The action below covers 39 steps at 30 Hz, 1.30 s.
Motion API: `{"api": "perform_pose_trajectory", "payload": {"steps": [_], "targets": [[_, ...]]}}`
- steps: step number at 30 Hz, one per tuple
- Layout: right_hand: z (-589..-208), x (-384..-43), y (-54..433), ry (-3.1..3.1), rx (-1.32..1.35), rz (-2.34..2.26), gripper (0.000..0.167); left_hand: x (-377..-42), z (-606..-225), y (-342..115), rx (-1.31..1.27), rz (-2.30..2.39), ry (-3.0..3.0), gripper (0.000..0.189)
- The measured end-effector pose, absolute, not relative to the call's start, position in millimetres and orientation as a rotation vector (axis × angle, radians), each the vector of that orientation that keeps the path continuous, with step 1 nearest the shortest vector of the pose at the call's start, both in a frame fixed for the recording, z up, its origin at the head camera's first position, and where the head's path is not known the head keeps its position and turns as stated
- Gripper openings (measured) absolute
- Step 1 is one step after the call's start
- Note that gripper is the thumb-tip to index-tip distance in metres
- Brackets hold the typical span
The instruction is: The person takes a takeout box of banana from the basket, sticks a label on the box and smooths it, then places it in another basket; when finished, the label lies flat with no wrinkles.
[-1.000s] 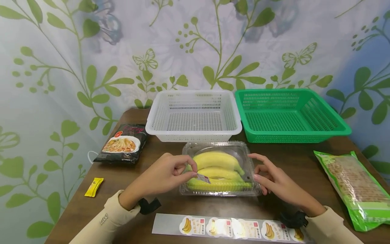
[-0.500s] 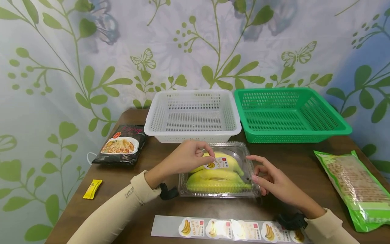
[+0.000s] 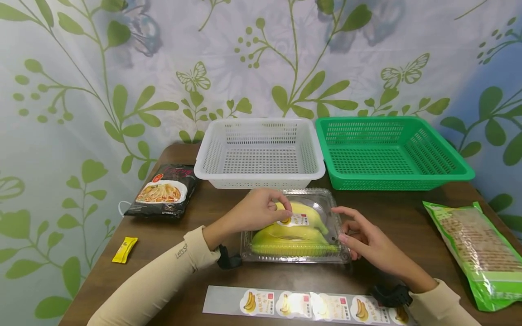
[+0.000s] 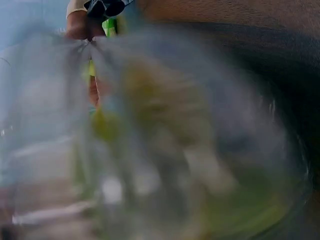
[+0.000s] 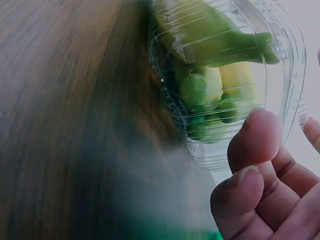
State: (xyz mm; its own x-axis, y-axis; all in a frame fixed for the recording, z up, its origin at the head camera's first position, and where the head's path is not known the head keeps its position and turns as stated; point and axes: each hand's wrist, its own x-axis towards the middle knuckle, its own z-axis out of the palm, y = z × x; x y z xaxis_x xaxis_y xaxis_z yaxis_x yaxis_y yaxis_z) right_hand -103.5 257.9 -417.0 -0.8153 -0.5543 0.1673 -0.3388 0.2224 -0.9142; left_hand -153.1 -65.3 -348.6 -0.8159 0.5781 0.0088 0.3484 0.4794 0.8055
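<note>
A clear plastic clamshell box with yellow-green bananas inside stands on the table in the head view. My left hand is over its lid, thumb and forefinger pinching the left end of a small banana sticker. The sticker lies on or just above the lid; which one I cannot tell. My right hand touches the box's right edge with fingertips and thumb. In the right wrist view, bent fingers rest beside the clear wall and the banana tips. Blurred clear plastic fills the left wrist view.
Behind the box stand a white basket and a green basket. To the left lie a black noodle packet and a small yellow sachet. A green-edged bag is at the right, and a sticker strip in front.
My left hand has moved right and a little up with the sticker, from the lid's left part to above its middle. My right hand has stayed at the box's right edge.
</note>
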Motion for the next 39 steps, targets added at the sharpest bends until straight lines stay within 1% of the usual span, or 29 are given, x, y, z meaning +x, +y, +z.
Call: {"api": "perform_pose_trajectory", "payload": {"steps": [22, 26, 35, 39], "targets": [[-415.8, -102.9, 258.0, 2.335, -0.835, -1.606, 0.061, -150.4, -351.4, -63.1, 0.813, 1.26, 2.551, 0.006], [-415.7, -102.4, 257.8, 2.334, -0.836, -1.607, 0.061, -150.0, -351.9, -62.5, 0.824, 1.248, 2.563, 0.009], [-415.4, -101.4, 258.6, 2.343, -0.823, -1.601, 0.061, -148.8, -352.2, -63.1, 0.943, 1.18, 2.625, 0.018], [-415.6, -101.5, 258.6, 2.337, -0.836, -1.61, 0.061, -147.5, -351.6, -64.2, 0.933, 1.172, 2.655, 0.022]]}}
